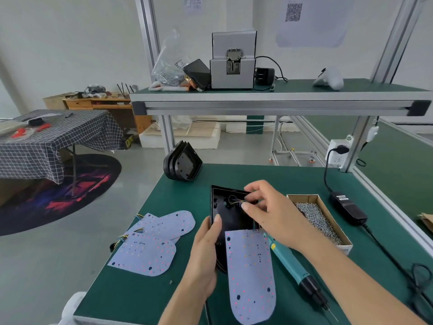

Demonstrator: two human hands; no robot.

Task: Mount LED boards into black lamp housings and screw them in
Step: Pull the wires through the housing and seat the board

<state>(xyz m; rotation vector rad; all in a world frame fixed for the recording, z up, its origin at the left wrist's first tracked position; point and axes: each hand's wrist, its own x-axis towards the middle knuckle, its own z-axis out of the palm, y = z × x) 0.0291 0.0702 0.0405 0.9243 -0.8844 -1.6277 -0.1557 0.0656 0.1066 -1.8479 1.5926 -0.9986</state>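
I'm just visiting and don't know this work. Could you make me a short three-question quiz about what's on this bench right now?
1. True or false: the left hand grips the edge of the black housing.
2. What is the right hand pinching?
A. a screw
B. the coloured wires at the housing's hole
C. the electric screwdriver
3. Fill in: the loose screws lie in a cardboard ____ to the right of the housing.

Key:
1. True.
2. B. The screwdriver lies untouched on the green mat, and the LED board hangs half out of the housing.
3. Box.
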